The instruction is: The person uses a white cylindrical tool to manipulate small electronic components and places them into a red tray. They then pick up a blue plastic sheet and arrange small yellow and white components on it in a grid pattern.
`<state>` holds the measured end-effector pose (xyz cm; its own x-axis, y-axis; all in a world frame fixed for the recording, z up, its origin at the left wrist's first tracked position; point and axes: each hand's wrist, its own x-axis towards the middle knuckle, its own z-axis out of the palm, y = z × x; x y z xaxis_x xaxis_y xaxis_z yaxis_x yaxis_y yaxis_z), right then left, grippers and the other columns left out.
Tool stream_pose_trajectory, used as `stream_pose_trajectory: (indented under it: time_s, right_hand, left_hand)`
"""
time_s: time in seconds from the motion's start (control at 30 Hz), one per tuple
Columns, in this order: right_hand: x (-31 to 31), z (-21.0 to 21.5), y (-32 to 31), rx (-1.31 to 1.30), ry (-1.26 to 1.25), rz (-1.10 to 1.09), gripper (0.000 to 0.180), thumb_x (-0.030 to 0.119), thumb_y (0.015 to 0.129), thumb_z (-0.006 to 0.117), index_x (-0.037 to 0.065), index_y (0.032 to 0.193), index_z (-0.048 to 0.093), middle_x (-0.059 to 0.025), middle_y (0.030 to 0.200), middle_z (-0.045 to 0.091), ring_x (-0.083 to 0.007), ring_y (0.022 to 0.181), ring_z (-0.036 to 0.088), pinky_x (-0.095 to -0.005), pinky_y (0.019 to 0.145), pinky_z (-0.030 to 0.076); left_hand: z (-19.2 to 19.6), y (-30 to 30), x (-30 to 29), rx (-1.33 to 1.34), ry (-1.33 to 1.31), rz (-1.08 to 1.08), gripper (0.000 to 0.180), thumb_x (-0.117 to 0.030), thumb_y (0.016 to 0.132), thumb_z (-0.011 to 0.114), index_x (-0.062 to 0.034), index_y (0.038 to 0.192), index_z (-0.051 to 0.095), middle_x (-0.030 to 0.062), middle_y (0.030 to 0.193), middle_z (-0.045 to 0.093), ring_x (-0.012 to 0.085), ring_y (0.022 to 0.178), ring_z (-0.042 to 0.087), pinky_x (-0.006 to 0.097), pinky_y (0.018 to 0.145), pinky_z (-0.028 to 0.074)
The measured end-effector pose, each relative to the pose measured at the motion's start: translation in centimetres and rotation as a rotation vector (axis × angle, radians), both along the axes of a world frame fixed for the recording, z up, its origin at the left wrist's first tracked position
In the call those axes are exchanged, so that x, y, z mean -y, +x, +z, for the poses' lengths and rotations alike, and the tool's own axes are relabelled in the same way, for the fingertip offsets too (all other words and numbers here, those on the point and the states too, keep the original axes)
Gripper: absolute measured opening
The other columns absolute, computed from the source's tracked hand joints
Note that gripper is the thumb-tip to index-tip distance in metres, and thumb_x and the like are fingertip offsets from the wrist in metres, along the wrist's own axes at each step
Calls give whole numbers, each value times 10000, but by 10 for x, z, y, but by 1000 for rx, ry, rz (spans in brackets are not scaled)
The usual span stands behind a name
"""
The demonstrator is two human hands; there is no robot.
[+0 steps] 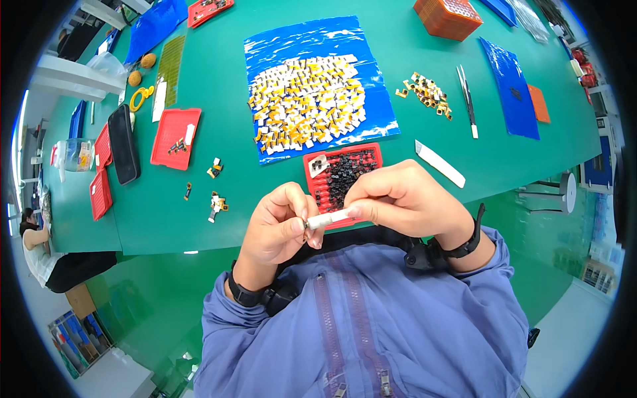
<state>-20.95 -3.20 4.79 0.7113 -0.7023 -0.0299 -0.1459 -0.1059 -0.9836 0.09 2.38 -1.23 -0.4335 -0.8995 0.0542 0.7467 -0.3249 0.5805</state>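
Both hands pinched a small white strip [330, 217]: right hand [405, 199] gripping its end, left hand [279, 225] closed on the other. It looked light, thin, easily bent.

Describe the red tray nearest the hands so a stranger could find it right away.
Start at the big blue sheet covered with white and yellow pieces on the green table. Right at its near edge, just beyond the left hand and right hand, lies the red tray. Unlike the other red trays off to the left, it is heaped with small black parts.
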Motion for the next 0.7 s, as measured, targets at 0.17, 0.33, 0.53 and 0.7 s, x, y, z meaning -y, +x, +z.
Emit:
stream_pose_trajectory:
  time_s: [0.17, 0.33, 0.53, 0.7]
  right_hand:
    - [1, 0, -10, -8, 213, 1, 118, 147, 844, 658, 36, 860, 620, -14, 589, 533, -68, 538, 471, -239, 490, 376]
    - [-2, -18, -16, 119, 36, -65, 90, 92, 872, 606, 5, 861, 628, -15, 632, 568, -75, 538, 502, -224, 491, 389]
    - [-3, -24, -25, 112, 122, -10, 83, 94, 867, 620, 11, 874, 626, -13, 663, 588, -54, 548, 503, -208, 493, 384]
    - [5, -16, -32, -93, 221, 89, 93, 62, 822, 674, 9, 870, 614, -18, 732, 594, -44, 586, 482, -186, 506, 357]
  left_hand:
    - [-2, -6, 1, 51, 43, 2, 190, -142, 889, 595, -45, 861, 434, 82, 720, 507, 184, 625, 573, 276, 548, 505]
    - [-2, -9, 5, 2, 77, -62, 140, -98, 890, 582, -25, 887, 462, 101, 753, 547, 198, 682, 605, 291, 628, 521]
    - [-2, -15, 9, 35, 48, -99, 132, -100, 896, 572, -24, 889, 464, 100, 762, 544, 196, 682, 599, 294, 626, 516]
    - [1, -19, 11, 65, 55, -105, 122, -92, 897, 567, -23, 895, 466, 105, 774, 543, 198, 697, 600, 292, 631, 515]
